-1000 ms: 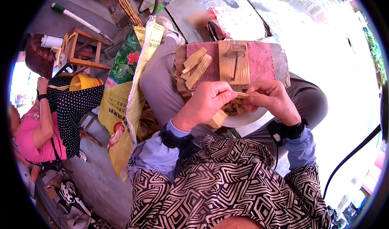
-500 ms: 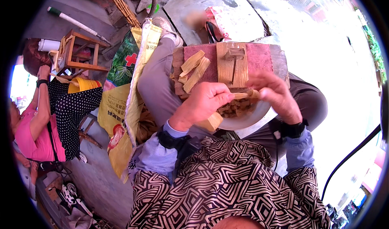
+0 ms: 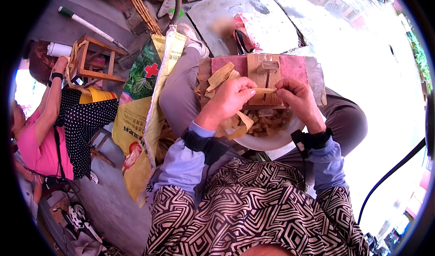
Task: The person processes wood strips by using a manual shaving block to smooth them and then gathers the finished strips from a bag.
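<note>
My left hand (image 3: 231, 100) pinches a pale yellow dried strip (image 3: 263, 90); my right hand (image 3: 297, 102) grips its other end between thumb and fingers. The strip stretches across a wooden block (image 3: 256, 75) with a metal fixture (image 3: 269, 66), set on a board covered with pink cloth (image 3: 294, 66). Wider dried pieces (image 3: 220, 75) lie on the board's left part. Below the board, between my legs, a white bowl (image 3: 267, 146) holds many scraps (image 3: 272, 122); a long curled piece (image 3: 242, 125) hangs near my left wrist.
Yellow sacks (image 3: 129, 143) lean by my left leg. At far left a person in pink (image 3: 47, 152) handles strips near a yellow bucket (image 3: 97, 97) and wooden stool (image 3: 95, 72). A bundle of sticks (image 3: 140, 11) and a bag (image 3: 247, 29) lie beyond the board.
Both hands have risen with the strip to over the wooden block. My right hand, blurred and raised half a second ago, now pinches the strip's end.
</note>
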Demonstrator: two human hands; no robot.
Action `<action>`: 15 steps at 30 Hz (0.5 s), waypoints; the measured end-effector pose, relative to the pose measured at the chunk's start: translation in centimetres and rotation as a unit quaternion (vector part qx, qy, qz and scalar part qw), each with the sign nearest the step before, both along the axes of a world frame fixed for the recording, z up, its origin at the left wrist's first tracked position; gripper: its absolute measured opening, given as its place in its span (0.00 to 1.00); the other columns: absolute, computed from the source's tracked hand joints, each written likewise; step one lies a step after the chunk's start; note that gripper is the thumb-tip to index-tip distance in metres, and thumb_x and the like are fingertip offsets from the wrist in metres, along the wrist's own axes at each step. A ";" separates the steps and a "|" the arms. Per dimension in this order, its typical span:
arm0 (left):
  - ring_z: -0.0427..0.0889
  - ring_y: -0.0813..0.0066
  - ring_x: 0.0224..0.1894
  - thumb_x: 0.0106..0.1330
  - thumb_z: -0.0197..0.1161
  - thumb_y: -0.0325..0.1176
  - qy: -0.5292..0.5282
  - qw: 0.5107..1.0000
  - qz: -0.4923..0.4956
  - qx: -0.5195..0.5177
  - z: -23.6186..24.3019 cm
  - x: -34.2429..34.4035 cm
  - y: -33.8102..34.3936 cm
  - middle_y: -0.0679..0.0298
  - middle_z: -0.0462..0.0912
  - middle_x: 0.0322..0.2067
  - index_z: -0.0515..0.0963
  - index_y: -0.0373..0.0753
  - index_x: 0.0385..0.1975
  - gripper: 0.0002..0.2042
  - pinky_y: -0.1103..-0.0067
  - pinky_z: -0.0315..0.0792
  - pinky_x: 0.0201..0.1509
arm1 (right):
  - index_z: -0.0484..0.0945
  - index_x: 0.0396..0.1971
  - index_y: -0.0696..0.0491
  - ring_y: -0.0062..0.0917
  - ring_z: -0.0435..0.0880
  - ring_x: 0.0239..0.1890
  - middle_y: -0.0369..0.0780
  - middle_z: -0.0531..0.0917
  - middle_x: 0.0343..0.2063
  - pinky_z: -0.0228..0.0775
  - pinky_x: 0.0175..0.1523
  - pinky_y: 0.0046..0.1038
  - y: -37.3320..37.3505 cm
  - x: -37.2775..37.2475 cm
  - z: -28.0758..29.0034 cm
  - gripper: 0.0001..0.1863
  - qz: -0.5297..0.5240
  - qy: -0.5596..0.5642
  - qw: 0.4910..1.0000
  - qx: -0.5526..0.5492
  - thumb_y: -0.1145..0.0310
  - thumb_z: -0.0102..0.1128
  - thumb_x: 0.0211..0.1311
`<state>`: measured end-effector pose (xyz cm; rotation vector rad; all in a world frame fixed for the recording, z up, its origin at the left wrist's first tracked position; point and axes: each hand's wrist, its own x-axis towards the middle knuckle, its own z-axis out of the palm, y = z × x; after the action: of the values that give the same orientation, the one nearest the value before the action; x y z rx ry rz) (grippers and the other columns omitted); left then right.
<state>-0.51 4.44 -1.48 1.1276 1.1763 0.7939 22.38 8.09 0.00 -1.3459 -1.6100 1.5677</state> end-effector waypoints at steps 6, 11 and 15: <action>0.68 0.88 0.21 0.69 0.57 0.28 0.046 0.997 0.023 0.054 -2.5 1.0 0.5 0.73 0.73 0.21 0.75 0.35 0.34 0.04 0.86 0.61 0.22 | 0.79 0.37 0.60 0.19 0.78 0.29 0.37 0.81 0.24 0.71 0.36 0.24 0.0 -0.4 -1.5 0.08 0.008 -0.046 0.993 0.111 0.74 0.59 0.58; 0.73 0.78 0.23 0.66 0.59 0.28 0.423 0.861 0.095 0.266 -4.3 1.1 0.2 0.63 0.74 0.20 0.74 0.33 0.35 0.05 0.78 0.68 0.26 | 0.80 0.41 0.59 0.22 0.81 0.28 0.41 0.82 0.24 0.73 0.35 0.28 -0.2 0.1 -2.4 0.10 -0.021 -0.167 0.960 0.226 0.75 0.56 0.61; 0.73 0.81 0.23 0.67 0.57 0.29 0.008 0.994 0.107 0.016 -2.3 -0.9 -1.8 0.68 0.75 0.24 0.74 0.35 0.38 0.06 0.81 0.68 0.25 | 0.78 0.47 0.59 0.17 0.81 0.37 0.34 0.82 0.34 0.74 0.38 0.25 -1.9 2.7 -1.2 0.11 -0.026 0.185 0.979 -0.085 0.74 0.52 0.68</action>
<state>-1.37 2.62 -3.73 1.0469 1.3164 0.9722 25.05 6.21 -1.22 -1.0862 -1.2296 1.8304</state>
